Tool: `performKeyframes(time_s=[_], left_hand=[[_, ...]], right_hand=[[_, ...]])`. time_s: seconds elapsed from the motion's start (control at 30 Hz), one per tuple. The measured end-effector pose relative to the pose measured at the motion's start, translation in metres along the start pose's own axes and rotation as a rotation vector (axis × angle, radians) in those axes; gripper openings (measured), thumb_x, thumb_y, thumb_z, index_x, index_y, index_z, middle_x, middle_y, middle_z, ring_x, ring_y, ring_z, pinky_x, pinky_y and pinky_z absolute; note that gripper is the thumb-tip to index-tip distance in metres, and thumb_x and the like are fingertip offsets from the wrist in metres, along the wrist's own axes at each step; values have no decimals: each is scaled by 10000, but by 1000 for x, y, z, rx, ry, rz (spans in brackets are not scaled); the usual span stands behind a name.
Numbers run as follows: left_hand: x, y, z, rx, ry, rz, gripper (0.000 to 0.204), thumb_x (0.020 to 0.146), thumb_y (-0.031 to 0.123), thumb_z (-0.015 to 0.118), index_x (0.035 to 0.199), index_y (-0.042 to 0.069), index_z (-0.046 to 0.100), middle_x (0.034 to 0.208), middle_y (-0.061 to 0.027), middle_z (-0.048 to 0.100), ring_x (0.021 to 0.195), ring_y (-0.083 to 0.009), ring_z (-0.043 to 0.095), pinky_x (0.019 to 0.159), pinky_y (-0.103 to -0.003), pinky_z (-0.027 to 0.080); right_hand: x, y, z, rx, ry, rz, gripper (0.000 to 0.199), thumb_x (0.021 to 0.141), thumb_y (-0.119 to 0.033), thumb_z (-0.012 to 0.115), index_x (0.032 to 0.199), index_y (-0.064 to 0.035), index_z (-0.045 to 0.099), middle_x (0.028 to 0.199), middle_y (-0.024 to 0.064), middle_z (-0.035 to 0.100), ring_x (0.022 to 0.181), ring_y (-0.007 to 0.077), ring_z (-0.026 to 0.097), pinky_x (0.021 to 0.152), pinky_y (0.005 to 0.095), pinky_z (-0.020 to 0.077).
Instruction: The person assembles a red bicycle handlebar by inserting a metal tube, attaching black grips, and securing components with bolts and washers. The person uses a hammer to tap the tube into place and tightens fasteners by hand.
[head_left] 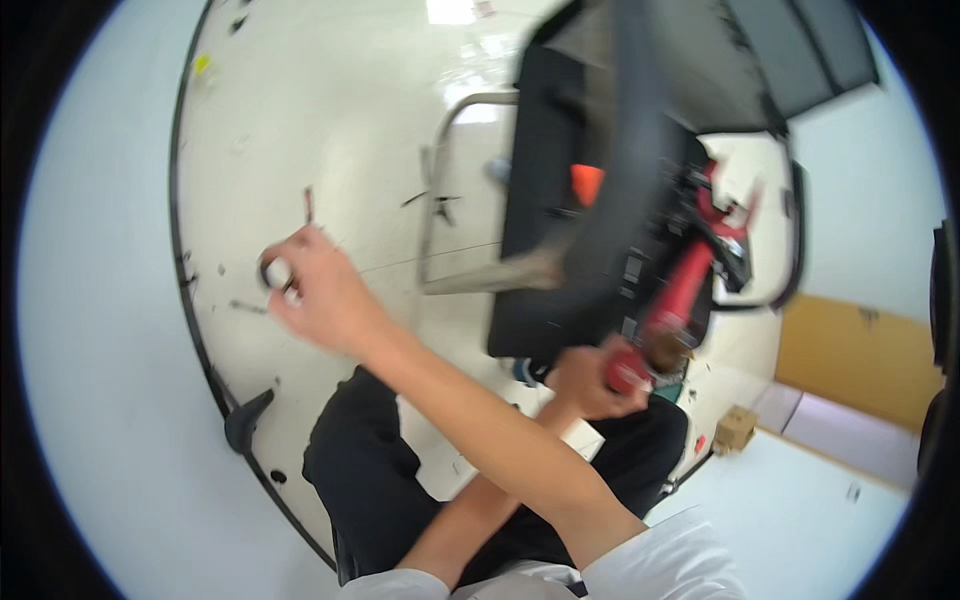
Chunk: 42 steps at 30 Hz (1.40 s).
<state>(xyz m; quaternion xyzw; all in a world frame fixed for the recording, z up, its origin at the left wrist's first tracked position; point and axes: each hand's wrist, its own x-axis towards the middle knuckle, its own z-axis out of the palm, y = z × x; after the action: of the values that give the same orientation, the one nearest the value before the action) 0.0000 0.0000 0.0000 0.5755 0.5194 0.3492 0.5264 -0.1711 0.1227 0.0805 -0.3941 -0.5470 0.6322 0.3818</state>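
Note:
My forearms cross, so my right hand (pixel 325 295) is at the left of the view and my left hand (pixel 588 382) is right of centre. The right hand is closed around a small white and dark round-ended piece (pixel 278 272), blurred by motion, held out over the floor. My left hand has its fingers wrapped at a red round-ended part (pixel 627 371), beside the lower end of a red tube (pixel 683 285). That tube lies against a black seat-like panel (pixel 550 320). A pale bent metal tube (pixel 480 278) loops out from the panel's left side.
A blurred dark bar (pixel 640 150) crosses the black panel, near an orange piece (pixel 587 184). Small dark and red parts lie scattered on the pale floor (pixel 330 110). A black curved piece (pixel 246 422) rests by the left wall. At right is a cardboard box (pixel 735 428).

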Motion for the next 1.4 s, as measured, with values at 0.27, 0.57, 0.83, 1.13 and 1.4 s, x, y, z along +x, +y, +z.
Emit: performKeyframes(time_s=[0.27,0.57,0.83,1.13,1.4], left_hand=[[42,107,138,-13,58,294,373,726,348,793,942,66,681,703,-98,697,662,-297,693,620,-388,548],[54,159,97,133,28,432,385,700,386,790,904,92,649,655,-93,681,616,-326,679,595,-390,558],[44,156,101,174,-5,459,448,671,424,791,817,58,577,532,-87,591,488,-305,626,484,-365,509],[43,148,110,192,20,509,464,571,420,825,761,104,544,514,-65,544,480,-295,605,472,-354,489],[44,156,112,260,5,553,621,501,605,841,763,112,568,512,-39,527,451,-251,577,476,-341,474]], right_hand=[[-248,-271,-268,-940,164,-397,425,671,-34,755,1093,-75,730,1000,77,599,752,128,659,659,241,576],[-285,-270,-380,-503,524,-177,350,774,49,700,1122,52,673,964,41,611,745,58,594,658,210,516],[-267,-263,-385,-549,301,-111,356,668,-5,699,1019,48,718,951,60,611,726,72,554,632,206,470],[-274,-221,-376,-372,364,-337,347,559,-35,580,877,56,685,917,144,570,903,302,681,857,428,546],[-275,-199,-350,-146,704,-575,190,689,13,536,844,53,639,681,152,632,574,246,664,650,410,603]])
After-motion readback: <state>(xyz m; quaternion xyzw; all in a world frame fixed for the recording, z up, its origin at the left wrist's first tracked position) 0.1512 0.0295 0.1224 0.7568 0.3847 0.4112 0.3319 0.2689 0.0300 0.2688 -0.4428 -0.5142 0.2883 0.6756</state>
